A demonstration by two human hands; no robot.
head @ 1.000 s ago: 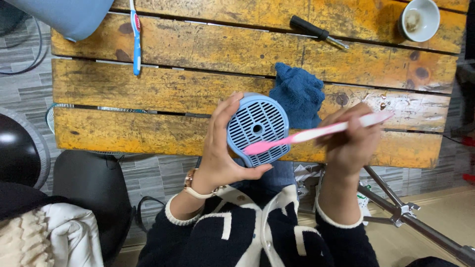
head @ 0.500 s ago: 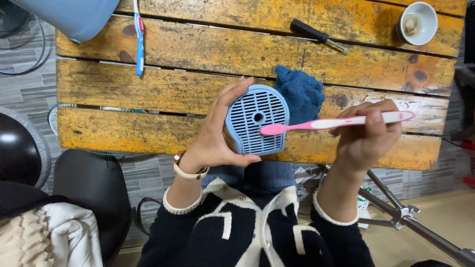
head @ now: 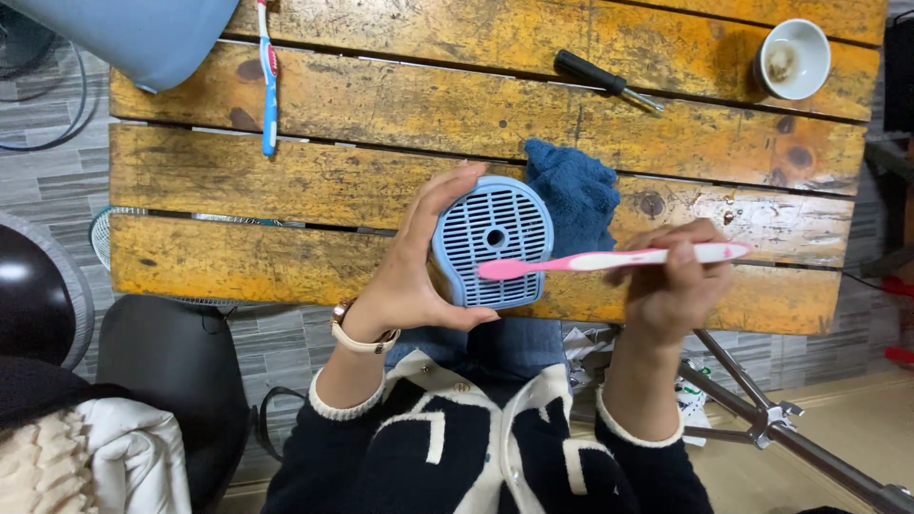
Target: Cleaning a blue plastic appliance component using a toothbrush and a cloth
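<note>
**Brush on the grille, front edge of the table**

From where I sit, a blue toothbrush [head: 268, 81] lies near the table's [head: 381, 114] back left corner, beside a grey-blue tub [head: 143, 33] at that corner. My left hand [head: 419, 276] is over the front edge, fingers and thumb curled around a round blue grille [head: 490, 243], pinching it upright by its rim. A dark blue cloth [head: 576, 195] lies just behind the grille. My right hand [head: 676, 286] is closed around a pink toothbrush [head: 609, 259], whose head touches the grille's lower face. A black screwdriver [head: 605, 81] lies towards the back edge, and a white cup [head: 795, 57] stands at the back right corner.
</note>
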